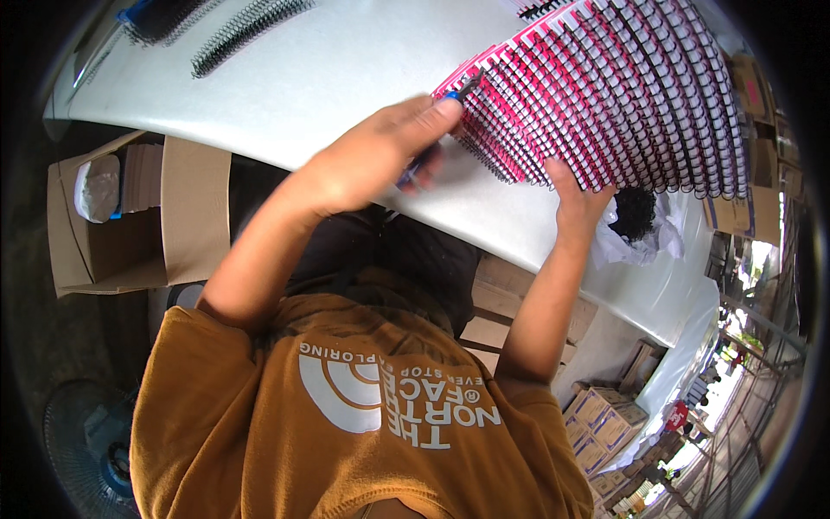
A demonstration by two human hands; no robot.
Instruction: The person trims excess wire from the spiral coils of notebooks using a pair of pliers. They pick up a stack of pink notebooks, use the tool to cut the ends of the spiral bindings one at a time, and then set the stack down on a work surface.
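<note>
My left hand (380,160) is closed around a small pair of pliers (468,87) with blue handles. The dark jaws reach the near left part of a wide fanned stack of wire-bound booklets (596,95), at the black wire loops. These booklets have pink and white edges, and their black spiral wires run in many curved rows. At the stack's near edge, my right hand (577,203) holds on, thumb up against the wires and its other fingers mostly hidden beneath. Motion blurs my left fingers slightly.
Black wire spirals (246,35) lie on the white table (285,95) at the far left. A plastic bag of black bits (635,216) sits right of my right hand. An open cardboard box (194,208) stands left, a fan (86,441) below it, stacked cartons (605,424) at right.
</note>
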